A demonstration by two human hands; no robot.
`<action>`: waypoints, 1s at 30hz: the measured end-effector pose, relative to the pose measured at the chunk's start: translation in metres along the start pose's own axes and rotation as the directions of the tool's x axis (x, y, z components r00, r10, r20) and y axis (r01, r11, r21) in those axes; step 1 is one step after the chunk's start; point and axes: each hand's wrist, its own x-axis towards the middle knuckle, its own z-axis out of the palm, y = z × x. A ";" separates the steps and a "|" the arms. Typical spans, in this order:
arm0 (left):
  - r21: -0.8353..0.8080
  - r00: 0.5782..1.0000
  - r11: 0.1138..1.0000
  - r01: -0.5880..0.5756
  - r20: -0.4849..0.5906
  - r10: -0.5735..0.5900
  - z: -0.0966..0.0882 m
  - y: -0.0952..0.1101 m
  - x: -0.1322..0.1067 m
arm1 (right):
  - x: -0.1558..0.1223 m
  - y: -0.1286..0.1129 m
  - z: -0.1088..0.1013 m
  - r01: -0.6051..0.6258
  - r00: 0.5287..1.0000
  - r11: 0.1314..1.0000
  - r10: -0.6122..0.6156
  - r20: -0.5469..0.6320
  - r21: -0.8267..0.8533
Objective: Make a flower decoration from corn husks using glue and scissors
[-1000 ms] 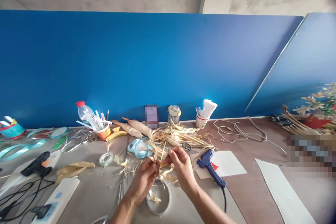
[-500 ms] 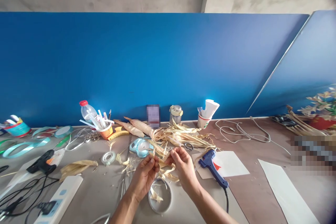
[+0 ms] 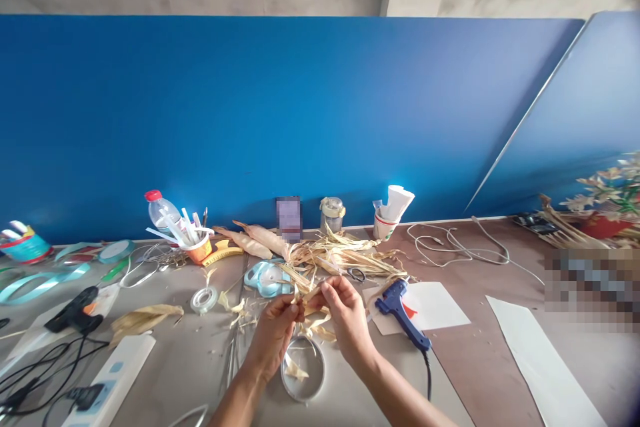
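Dry husk piece [image 3: 312,294]: small, held above the table [image 3: 195,363], near middle, between left hand [image 3: 275,332] and right hand [image 3: 347,313]; thumb and fingertips of each hand are pinched together on it, the left at its left end, the right at its right. Step in hand, as judged: the piece is being shaped or folded by fingertip. For the next move, a steady left hold and light right-hand handling seem called for, as thin husk could be split. Appearance: pale straw, narrow, a tip raised at the left; remainder hidden by fingers. Adjacent: husk pile [image 3: 357,253], far; blue glue gun [image 3: 407,323], right
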 end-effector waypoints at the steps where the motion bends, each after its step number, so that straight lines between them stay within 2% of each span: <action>1: 0.002 1.000 1.000 -0.007 0.002 0.007 0.000 0.000 0.000 | -0.001 -0.001 0.001 -0.002 1.000 1.000 0.002 -0.005 0.001; 5: -0.036 1.000 0.999 -0.014 0.000 0.014 -0.002 -0.001 0.000 | -0.002 -0.001 0.003 -0.003 1.000 1.000 0.003 0.008 -0.009; 9: -0.086 0.999 0.996 0.028 -0.015 -0.029 -0.003 -0.001 -0.001 | -0.003 -0.001 0.004 -0.002 1.000 0.999 0.002 0.016 -0.039; 12: -0.186 0.997 0.981 0.058 -0.029 -0.065 -0.003 -0.001 -0.001 | -0.003 -0.002 0.005 0.004 1.000 0.999 -0.003 0.008 -0.037; 18: -0.361 0.997 0.932 0.039 -0.053 -0.063 -0.002 0.000 0.001 | -0.004 -0.003 0.009 0.005 1.000 0.999 -0.005 0.006 -0.043; 24: -0.387 0.992 0.920 0.055 -0.082 -0.093 -0.001 0.002 0.000 | -0.003 0.000 0.008 0.001 1.000 0.999 0.000 0.005 -0.037; 30: -0.339 0.999 0.939 0.052 0.004 -0.054 -0.001 0.003 -0.001 | 0.001 -0.004 0.009 -0.001 1.000 1.000 0.001 0.002 -0.022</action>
